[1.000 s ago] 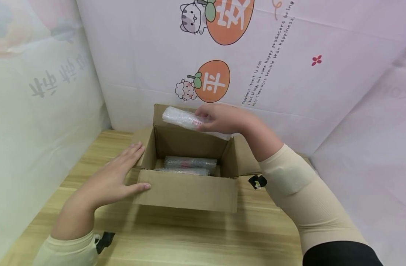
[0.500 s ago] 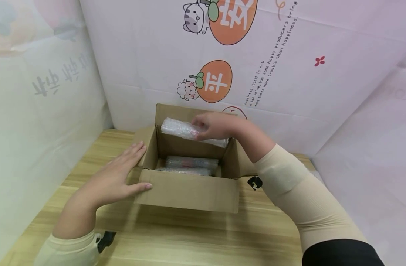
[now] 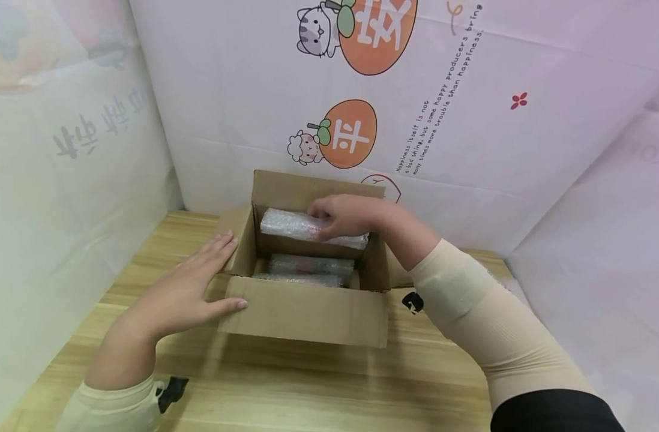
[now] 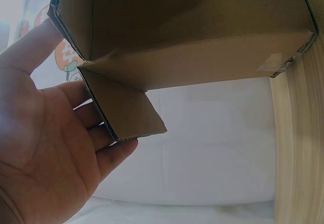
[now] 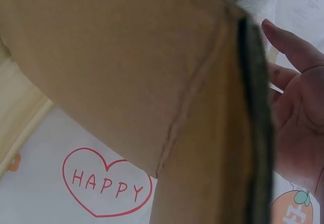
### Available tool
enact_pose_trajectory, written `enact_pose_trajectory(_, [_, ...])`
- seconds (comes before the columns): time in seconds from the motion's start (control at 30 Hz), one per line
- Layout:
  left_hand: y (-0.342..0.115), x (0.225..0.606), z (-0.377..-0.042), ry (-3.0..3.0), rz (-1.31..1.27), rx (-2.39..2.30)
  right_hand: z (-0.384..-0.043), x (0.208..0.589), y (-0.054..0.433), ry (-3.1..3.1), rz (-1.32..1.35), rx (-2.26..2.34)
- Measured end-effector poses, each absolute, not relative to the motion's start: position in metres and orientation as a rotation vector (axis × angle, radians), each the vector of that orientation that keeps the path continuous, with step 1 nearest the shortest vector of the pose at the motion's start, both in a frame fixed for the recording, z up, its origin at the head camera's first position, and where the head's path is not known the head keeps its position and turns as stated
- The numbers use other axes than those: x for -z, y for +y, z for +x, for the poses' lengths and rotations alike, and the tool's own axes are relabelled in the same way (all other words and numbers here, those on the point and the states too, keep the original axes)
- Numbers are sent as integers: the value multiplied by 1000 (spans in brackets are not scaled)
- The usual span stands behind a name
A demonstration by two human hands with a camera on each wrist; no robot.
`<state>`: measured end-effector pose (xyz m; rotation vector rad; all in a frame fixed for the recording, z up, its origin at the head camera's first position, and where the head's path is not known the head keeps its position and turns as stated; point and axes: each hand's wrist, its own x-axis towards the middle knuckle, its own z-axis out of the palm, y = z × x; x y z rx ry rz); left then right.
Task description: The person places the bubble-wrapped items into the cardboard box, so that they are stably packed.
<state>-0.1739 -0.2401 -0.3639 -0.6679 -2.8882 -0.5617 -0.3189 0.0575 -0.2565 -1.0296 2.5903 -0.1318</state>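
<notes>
An open cardboard box with its flaps spread stands near the back wall. My right hand grips a bubble-wrapped roll from above, inside the upper back part of the box. Below it, two more bubble-wrapped rolls lie on the box floor, the front one partly hidden by the front wall. On the box's left side my left hand rests with fingers straight against the side flap, its thumb over the front flap's corner. In the right wrist view the box's right side hides much of the roll.
The box stands on a wooden table. A white printed cloth wall rises right behind the box, and similar cloth closes in the left and right sides.
My right hand has lowered the bubble-wrapped roll from above the back flap's level down into the box opening. The left hand has stayed at the box's left side.
</notes>
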Motion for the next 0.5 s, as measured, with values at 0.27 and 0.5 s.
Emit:
enact_pose_trajectory(0.27, [-240,365,-174,-2888,-675,566,-317,258,58,2622,-1002,66])
enact_pose_trajectory(0.5, [-240,365,-172,-2887,-670,574,-315,254,66,2643,-1019,172])
